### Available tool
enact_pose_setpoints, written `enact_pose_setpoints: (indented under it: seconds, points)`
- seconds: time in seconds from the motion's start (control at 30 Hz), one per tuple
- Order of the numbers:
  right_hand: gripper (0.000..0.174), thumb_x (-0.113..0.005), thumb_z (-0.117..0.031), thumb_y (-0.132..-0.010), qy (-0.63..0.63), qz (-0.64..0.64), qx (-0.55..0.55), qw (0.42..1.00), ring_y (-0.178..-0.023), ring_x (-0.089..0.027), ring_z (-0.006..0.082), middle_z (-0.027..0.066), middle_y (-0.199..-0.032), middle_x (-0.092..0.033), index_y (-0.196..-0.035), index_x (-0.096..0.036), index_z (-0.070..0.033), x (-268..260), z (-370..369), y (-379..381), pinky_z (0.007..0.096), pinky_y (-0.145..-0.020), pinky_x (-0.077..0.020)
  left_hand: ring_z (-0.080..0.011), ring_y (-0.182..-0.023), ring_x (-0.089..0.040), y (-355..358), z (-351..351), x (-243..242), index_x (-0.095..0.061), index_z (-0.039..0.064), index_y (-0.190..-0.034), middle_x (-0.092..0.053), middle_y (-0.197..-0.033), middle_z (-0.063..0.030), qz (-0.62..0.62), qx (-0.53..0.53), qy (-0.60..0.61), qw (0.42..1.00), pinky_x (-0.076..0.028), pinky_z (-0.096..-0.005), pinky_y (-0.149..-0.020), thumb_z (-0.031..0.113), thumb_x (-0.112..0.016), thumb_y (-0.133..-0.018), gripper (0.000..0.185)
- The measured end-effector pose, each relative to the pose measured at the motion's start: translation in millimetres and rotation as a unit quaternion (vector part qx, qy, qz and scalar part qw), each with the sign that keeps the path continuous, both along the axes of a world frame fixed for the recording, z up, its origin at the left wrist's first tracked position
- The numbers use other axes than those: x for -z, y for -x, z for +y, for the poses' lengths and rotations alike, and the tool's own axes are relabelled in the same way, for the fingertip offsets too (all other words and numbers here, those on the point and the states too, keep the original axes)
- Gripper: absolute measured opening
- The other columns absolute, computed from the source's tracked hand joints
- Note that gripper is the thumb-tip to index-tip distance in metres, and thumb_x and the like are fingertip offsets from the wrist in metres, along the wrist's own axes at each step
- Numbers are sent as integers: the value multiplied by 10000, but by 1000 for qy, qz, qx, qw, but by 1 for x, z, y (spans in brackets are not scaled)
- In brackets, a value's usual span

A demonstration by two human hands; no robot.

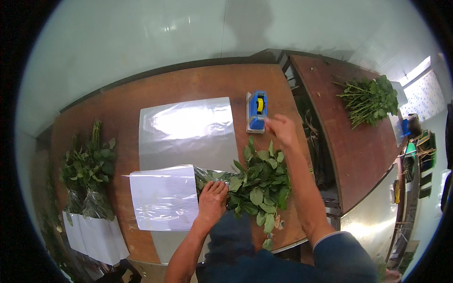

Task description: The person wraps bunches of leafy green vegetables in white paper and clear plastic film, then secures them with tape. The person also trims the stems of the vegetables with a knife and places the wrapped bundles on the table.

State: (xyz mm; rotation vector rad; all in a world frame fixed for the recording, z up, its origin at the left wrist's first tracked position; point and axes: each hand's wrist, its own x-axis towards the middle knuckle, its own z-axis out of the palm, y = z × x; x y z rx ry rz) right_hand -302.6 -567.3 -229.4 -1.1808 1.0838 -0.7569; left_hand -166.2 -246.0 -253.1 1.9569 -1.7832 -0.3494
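Note:
My left hand [214,198] lies over a bunch of leafy cut stems [263,184], holding down the clear film [208,173] around it. White corrugated paper [164,201] under clear film covers the bunch's left end; what it encloses is hidden. Leaves spread out to the right of the wrap. At the front end of a blue tape dispenser [258,109] with a yellow core is my right hand [282,129], its fingers curled together. Whether tape is between those fingers is too small to tell. Under the wrapped bunch lies a stack of clear plastic sheets [187,131].
Two wrapped bunches [90,173] with white paper lie at the left of the wooden table [198,79]. Across a gap on the right, a second table [339,138] carries loose leafy stems [371,100]. A pale wall [170,35] stands behind.

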Motion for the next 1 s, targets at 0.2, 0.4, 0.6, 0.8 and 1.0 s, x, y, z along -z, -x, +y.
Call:
enact_pose_setpoints:
  seconds: [0.2, 0.4, 0.6, 0.8, 1.0]
  points:
    - [181, -734, -97, -893, -67, -23, 37, 997, -730, -677, 157, 96, -840, -715, -1002, -714, 45, 52, 45, 17, 293, -603, -536, -307, -1207, -620, -2, -3, -7, -681, -21, -1145, -689, -1237, -171, 6, 12, 12, 1000, -410, -454, -1112, 74, -736, -809, 354]
    - [205, -700, -166, -936, 111, 252, -85, 958, -680, -641, 126, 63, -812, -718, -920, -728, 36, 38, 36, 28, 270, -594, -516, -297, -1144, -643, -2, -4, -7, -689, 4, -1090, -701, -1179, -141, -6, -5, 26, 1000, -448, -443, -1065, 60, -744, -764, 335]
    - [198, -744, -191, -943, -98, -36, -143, 984, -628, -573, 58, 21, -759, -689, -864, -720, -10, 9, 175, -15, 210, -547, -446, -288, -1143, -644, -1, -1, 5, -699, 25, -1082, -711, -1161, -130, 11, -13, 42, 999, -444, -447, -1064, 74, -729, -787, 300]
    - [236, -730, -168, -927, -149, 123, -47, 980, -550, -573, 87, 27, -688, -661, -772, -698, 6, 42, 216, -31, 229, -493, -451, -326, -1100, -642, -1, -1, 4, -682, 30, -1049, -700, -1109, -159, 54, -22, 86, 995, -436, -462, -1065, 63, -700, -797, 256]
    - [211, -715, -130, -881, -85, 189, -105, 973, -535, -594, 91, 42, -674, -677, -732, -693, 18, 43, 212, -28, 221, -482, -473, -355, -1048, -625, 1, -4, -9, -669, 43, -1015, -682, -981, -152, 138, -104, 41, 984, -474, -476, -966, 35, -768, -694, 336]
